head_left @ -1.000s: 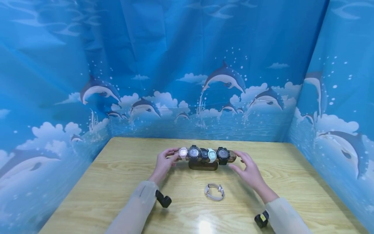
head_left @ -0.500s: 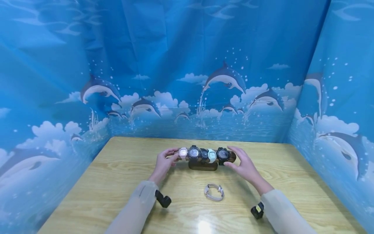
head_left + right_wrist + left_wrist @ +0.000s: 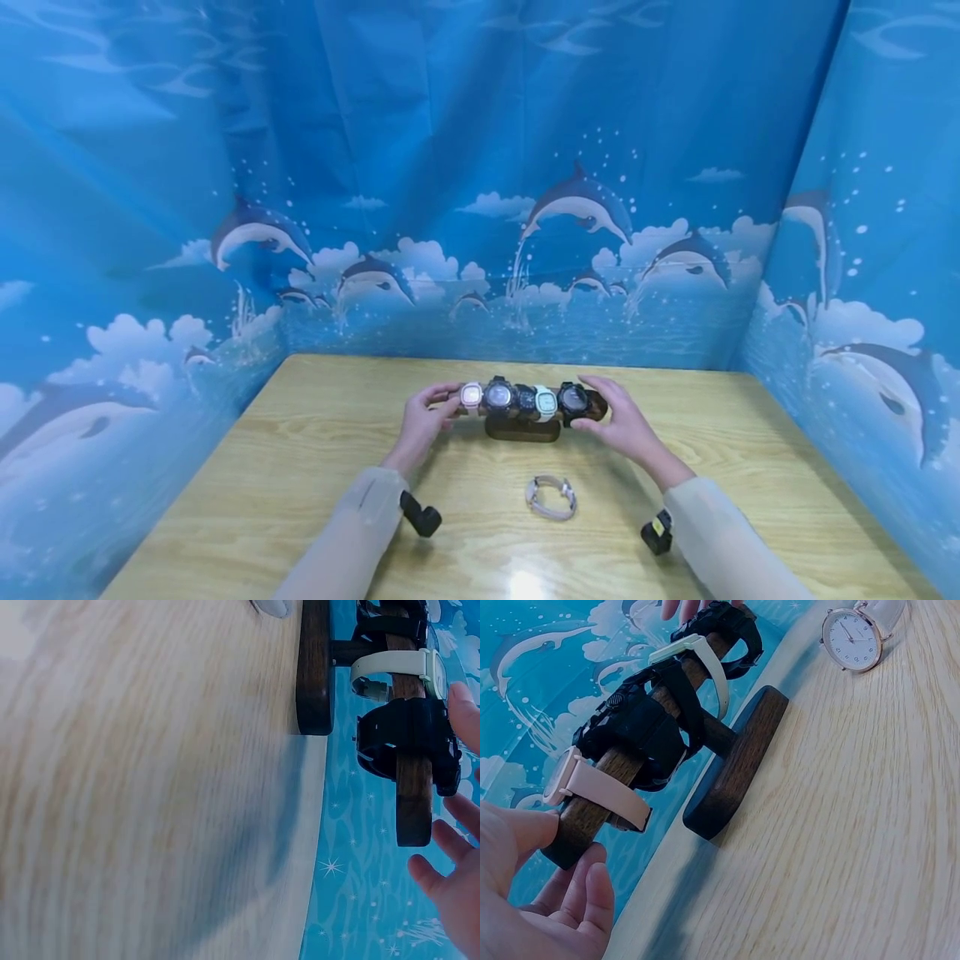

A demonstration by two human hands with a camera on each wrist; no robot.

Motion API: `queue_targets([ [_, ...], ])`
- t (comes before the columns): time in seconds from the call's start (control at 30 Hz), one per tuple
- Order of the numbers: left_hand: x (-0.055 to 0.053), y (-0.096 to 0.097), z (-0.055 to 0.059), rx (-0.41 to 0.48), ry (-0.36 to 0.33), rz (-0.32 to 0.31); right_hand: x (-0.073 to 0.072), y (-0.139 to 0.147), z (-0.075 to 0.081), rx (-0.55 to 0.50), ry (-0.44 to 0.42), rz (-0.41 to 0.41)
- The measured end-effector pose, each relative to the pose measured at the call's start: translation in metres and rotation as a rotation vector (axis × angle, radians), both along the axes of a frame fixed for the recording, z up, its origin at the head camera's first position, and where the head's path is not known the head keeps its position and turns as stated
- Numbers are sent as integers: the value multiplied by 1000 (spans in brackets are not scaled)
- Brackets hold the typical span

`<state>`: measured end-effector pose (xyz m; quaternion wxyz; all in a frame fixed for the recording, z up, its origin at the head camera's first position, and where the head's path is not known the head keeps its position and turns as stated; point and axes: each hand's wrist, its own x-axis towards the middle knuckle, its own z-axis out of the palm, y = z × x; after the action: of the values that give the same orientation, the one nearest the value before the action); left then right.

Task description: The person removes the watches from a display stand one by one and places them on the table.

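A dark wooden watch stand stands on the table, its crossbar carrying several wristwatches. My left hand grips the bar's left end, thumb on one side and fingers beneath, beside a pink watch. At the other end, my right hand holds a black watch with the index finger over its top and the thumb below. In the right wrist view the other fingers spread beside the bar's end. Between the hands sit a mint-green watch, a small black watch and a larger black watch.
A pale-strapped watch with a white dial lies on its side on the wooden table, in front of the stand. Blue dolphin-print curtains enclose the table's back and sides.
My right hand has moved left from the bar's end onto the black watch, which now sits slightly turned. My left hand has kept its grip on the bar.
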<state>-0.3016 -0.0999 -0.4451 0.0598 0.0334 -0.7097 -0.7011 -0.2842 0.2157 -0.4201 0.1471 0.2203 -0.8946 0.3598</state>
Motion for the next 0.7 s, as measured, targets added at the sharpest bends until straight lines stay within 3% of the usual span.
queue_targets([
  [0.33,2,1,2,-10,20,-5,-9,-2,-1,1,-64,40],
  [0.7,1,2,0,-9,20,4,-14,-1,-6,-9,-141,30],
])
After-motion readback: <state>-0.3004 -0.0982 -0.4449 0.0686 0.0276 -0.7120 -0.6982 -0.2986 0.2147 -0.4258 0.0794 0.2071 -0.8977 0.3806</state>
